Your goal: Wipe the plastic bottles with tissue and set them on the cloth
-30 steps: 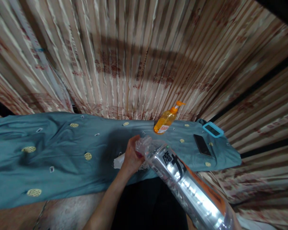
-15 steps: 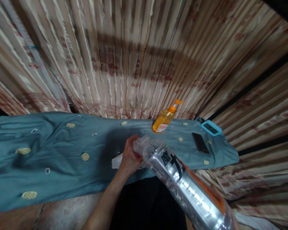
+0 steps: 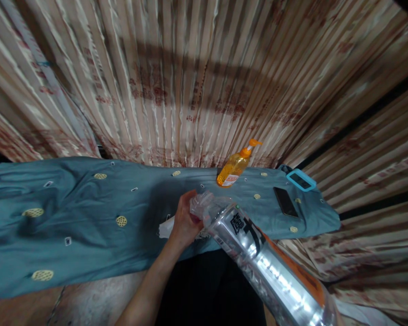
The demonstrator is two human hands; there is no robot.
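A large clear plastic bottle (image 3: 258, 253) with a silver and orange label and black characters slants across the lower right, its narrow end toward the middle. My left hand (image 3: 185, 222) is closed at that narrow end, fingers curled around the clear plastic. Something pinkish shows by its fingers, too little to name. Only slivers of skin from my right hand (image 3: 338, 317) show at the bottle's lower end, at the frame's bottom edge; the bottle hides the rest. Under my left hand lies a white piece (image 3: 166, 227) with a ragged edge.
A green-blue cloth with yellow prints (image 3: 88, 194) covers the long surface. On it stand an orange pump bottle (image 3: 231, 171), a dark phone (image 3: 285, 202) and a light-blue framed digital clock (image 3: 301, 180). Pleated patterned curtains (image 3: 177, 81) hang behind and to the right.
The view has shifted very slightly. Both hands and the bottle keep nearly the same pose.
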